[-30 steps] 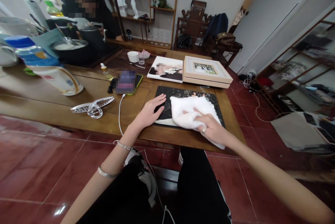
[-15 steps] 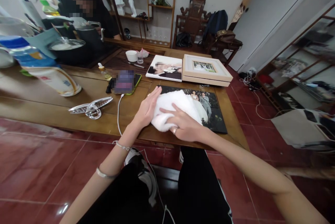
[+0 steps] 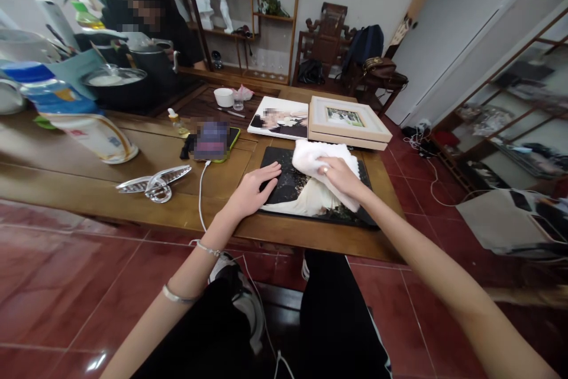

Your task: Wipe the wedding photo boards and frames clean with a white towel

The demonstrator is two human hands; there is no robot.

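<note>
A dark wedding photo panel lies flat on the wooden table in front of me. My right hand grips a white cloth, pressed onto the upper right part of the panel. The cloth hides the couple's upper bodies; the pale dress train shows below it. Resting at the panel's left edge is my left hand, fingers stretched out flat and holding nothing.
Behind the panel lie a white-edged photo print and a framed photo. To the left are a phone on a white cable, a clear hair claw clip and a blue-capped bottle. Another person is across the table.
My right hand has slid the cloth to the right and away from me, uncovering the panel's left part. My left hand stays at the left edge, with its fingers slightly more spread.
</note>
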